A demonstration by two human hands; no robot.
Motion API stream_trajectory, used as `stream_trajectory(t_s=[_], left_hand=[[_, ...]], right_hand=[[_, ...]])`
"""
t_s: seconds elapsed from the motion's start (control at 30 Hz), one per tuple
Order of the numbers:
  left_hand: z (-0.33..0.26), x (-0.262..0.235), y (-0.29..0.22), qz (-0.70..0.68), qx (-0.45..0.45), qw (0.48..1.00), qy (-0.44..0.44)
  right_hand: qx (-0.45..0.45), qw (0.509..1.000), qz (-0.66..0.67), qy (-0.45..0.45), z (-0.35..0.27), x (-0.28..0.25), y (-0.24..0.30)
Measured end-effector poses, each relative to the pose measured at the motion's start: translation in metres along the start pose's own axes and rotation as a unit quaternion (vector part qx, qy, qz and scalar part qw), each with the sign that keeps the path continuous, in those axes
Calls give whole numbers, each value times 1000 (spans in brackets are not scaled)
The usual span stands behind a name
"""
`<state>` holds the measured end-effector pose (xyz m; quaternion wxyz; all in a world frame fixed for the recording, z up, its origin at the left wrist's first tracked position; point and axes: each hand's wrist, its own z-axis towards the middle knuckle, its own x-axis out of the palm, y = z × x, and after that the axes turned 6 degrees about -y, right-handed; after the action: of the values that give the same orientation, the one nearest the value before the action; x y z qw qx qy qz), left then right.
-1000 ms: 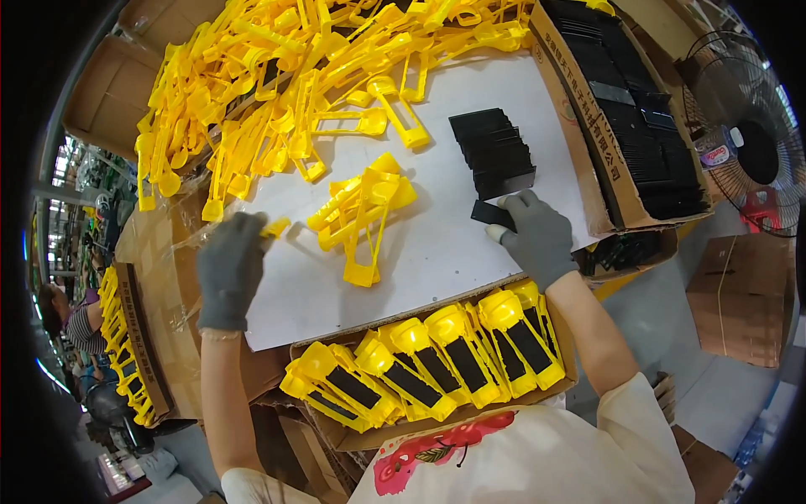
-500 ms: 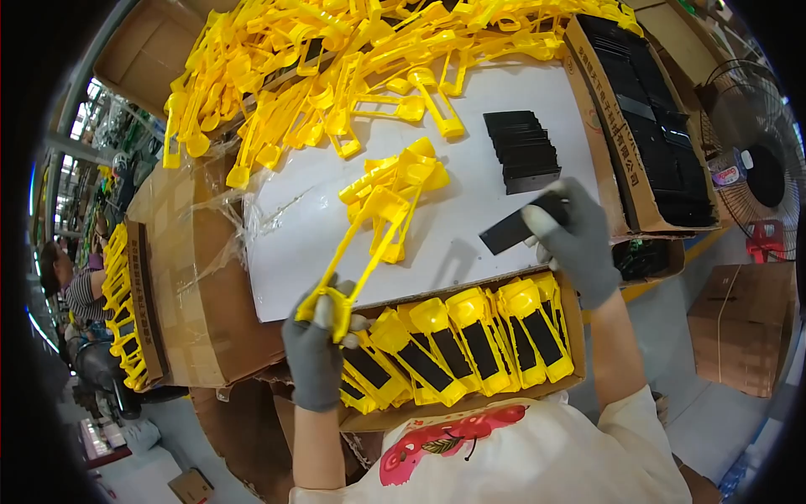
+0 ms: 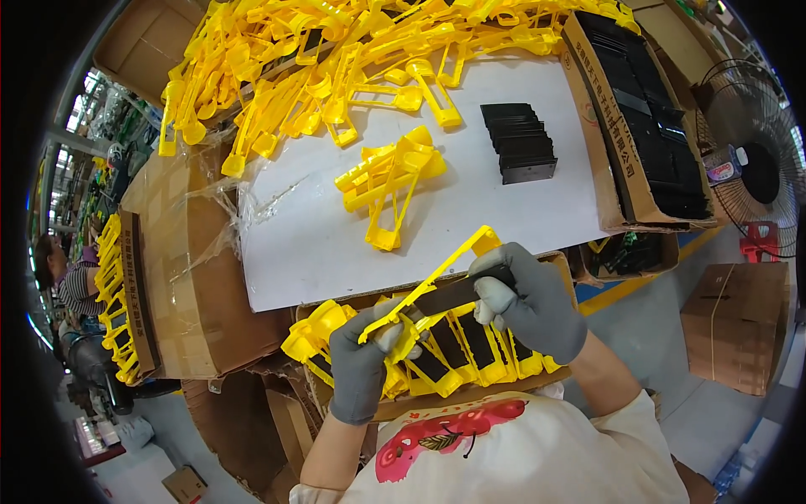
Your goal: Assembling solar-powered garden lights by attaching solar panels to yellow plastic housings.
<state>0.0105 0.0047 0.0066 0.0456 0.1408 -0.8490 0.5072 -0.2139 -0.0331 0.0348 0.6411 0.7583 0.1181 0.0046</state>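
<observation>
In front of my chest, my gloved left hand grips the lower end of a yellow plastic frame, tilted up to the right. My gloved right hand pinches a black rectangular plate, its near end against the frame beside my left fingers. Whether the plate is seated in the frame I cannot tell. Under both hands stands a cardboard box of yellow frames fitted with black plates. A small heap of bare yellow frames lies on the white tabletop, left of a row of black plates.
A large pile of yellow frames covers the far side. At the right are an open box of black plates, a fan and a closed carton. Big cartons stand left; beyond them sits another person.
My hands have come together: the right brought the black plate left and down to the yellow frame, while the left swung the frame over to the right.
</observation>
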Motion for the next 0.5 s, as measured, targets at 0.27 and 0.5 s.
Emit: stream_trajectory(t_s=[0.27,0.5], left_hand=[[-1,7,1,40,7,999,14],[-4,20,5,30,-23,999,-1]], right_hand=[[-125,981,-130,-71,-6,12,-11],[-41,988,-140,-57,-6,13,-29]])
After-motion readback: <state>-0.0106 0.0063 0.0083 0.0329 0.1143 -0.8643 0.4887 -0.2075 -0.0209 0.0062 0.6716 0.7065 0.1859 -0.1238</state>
